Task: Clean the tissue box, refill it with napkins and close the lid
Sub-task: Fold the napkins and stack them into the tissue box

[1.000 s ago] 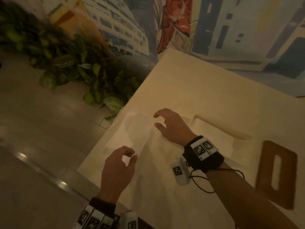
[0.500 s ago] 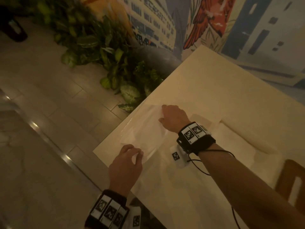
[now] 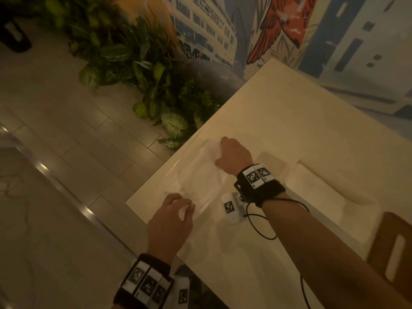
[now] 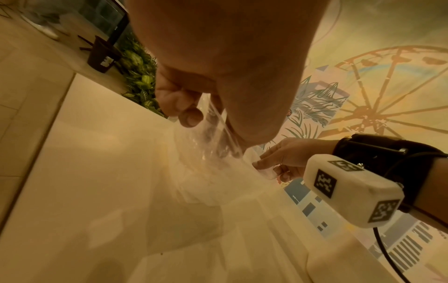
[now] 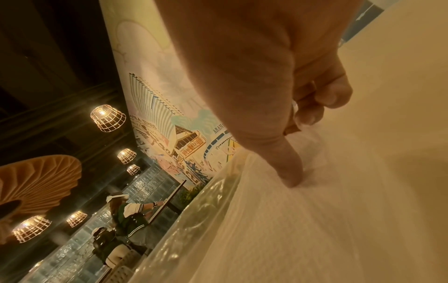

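Note:
A pack of white napkins (image 3: 196, 175) in clear plastic wrap lies near the table's left corner. My left hand (image 3: 178, 208) pinches the wrap at the pack's near end; the left wrist view shows the clear plastic (image 4: 213, 130) between thumb and fingers (image 4: 189, 118). My right hand (image 3: 227, 152) grips the far end with curled fingers, and in the right wrist view its thumb (image 5: 288, 172) presses into the pack (image 5: 278, 220). A brown wooden lid (image 3: 392, 248) with a slot lies at the right edge. The box itself is out of view.
The pale table (image 3: 289, 103) stands in a corner against a painted mural wall. A flat white stack (image 3: 323, 192) lies to the right of my right wrist. Green plants (image 3: 156, 90) and a tiled floor (image 3: 55, 130) lie beyond the table's left edge.
Both hands came down from hovering with spread fingers onto the napkin pack. The left took hold of the wrap's near end, and the right closed on the far end.

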`<state>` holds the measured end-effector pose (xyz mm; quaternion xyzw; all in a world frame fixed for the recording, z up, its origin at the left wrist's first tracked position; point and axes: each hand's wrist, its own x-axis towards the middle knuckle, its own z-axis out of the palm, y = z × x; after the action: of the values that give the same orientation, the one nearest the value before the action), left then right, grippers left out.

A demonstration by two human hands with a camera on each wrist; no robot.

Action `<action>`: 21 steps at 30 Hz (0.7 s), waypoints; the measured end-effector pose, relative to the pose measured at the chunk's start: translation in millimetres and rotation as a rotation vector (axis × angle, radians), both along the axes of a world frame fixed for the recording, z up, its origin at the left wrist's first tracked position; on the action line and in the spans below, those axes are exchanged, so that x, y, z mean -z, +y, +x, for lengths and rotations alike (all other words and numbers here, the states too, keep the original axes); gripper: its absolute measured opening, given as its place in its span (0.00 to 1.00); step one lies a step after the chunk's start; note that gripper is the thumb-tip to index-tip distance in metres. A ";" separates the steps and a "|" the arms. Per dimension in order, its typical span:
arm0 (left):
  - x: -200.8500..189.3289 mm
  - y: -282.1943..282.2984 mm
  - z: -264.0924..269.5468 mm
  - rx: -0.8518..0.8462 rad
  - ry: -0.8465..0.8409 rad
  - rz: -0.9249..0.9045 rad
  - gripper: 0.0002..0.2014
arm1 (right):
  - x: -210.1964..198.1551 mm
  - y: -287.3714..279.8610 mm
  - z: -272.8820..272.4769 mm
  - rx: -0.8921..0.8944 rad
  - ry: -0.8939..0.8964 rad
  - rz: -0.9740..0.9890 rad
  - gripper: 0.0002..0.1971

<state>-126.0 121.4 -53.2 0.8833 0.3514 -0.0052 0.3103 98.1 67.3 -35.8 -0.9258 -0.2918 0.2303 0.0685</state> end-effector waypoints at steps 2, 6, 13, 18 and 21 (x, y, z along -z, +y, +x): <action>1.1 0.6 -0.4 0.011 0.005 -0.001 0.12 | -0.6 -0.8 0.0 0.013 -0.014 0.013 0.27; 1.5 2.0 -0.5 0.022 0.014 -0.005 0.12 | -0.6 -0.9 0.5 -0.007 -0.016 -0.031 0.28; 3.6 3.2 0.0 0.034 0.008 -0.007 0.12 | -6.6 1.2 -0.9 -0.021 -0.062 -0.044 0.26; 6.0 3.5 0.5 0.019 -0.008 -0.006 0.11 | -17.8 -1.0 -3.2 -0.042 -0.004 -0.019 0.22; 9.5 3.9 -0.6 0.008 -0.007 -0.004 0.11 | -28.6 -2.2 -7.7 -0.069 0.042 0.054 0.19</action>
<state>-126.6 125.3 -62.7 0.8841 0.3468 -0.0039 0.3131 90.4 65.1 -7.2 -0.9080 -0.3282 0.2439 0.0913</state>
